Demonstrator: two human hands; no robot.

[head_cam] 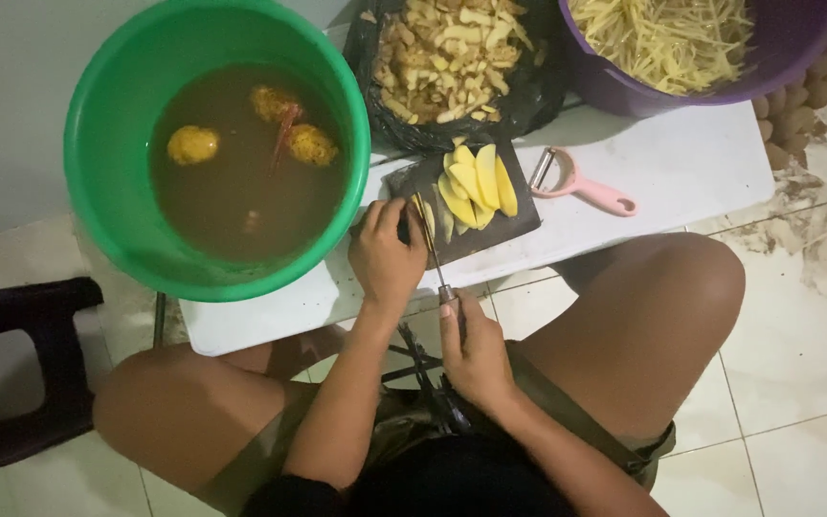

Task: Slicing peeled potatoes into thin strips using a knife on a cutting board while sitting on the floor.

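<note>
Yellow potato slices (476, 182) lie on dark cutting board (519, 215); left hand (387, 257) fingers pinch one slice, right hand (473, 356) fingers closed around knife (433, 254).

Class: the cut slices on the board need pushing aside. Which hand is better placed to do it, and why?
Probably the left hand: it rests on the board beside the slices, with nothing visibly gripped. The right hand is shut on the knife, nearer the body.
</note>
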